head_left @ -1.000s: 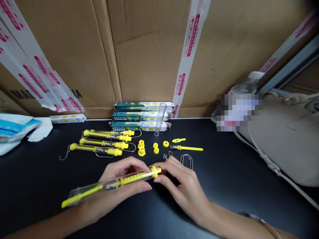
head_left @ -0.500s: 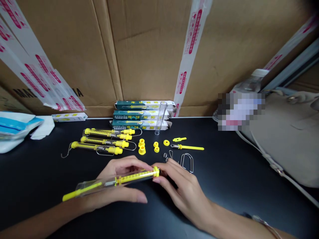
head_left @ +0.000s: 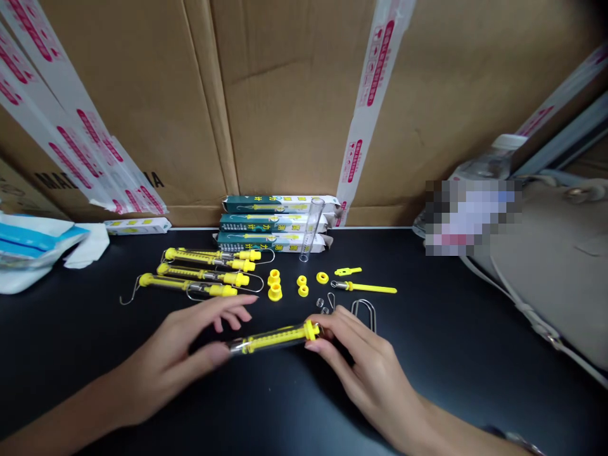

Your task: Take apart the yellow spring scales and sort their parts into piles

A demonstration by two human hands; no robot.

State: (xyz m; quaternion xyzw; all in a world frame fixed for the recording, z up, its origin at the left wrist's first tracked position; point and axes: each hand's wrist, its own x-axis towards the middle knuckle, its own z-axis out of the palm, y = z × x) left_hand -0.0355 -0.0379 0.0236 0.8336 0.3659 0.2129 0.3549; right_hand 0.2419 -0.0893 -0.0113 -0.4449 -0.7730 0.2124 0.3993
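**Clear spring-scale tube pinched at yellow cap**

R hand point(head_left: 375, 373) pinches the yellow cap point(head_left: 311, 329) of a clear plastic spring scale point(head_left: 273, 339) btwn thumb & fingers, holding it low over the black bench top point(head_left: 427, 392). L hand point(head_left: 166, 361) is open, fingers spread, thumb tip just beside the tube's far end (touching? can't tell). Scale looks light, stiff, slick, maybe brittle: take it at the cap or mid-barrel, w/ a soft pinch. Beyond: three assembled scales point(head_left: 199, 272) w/ wire hooks, yellow collars point(head_left: 274, 285), a wire loop point(head_left: 363, 315), then green-and-white boxes point(head_left: 273, 225) & an upright clear tube point(head_left: 311, 229) against cardboard cartons point(head_left: 294, 95).
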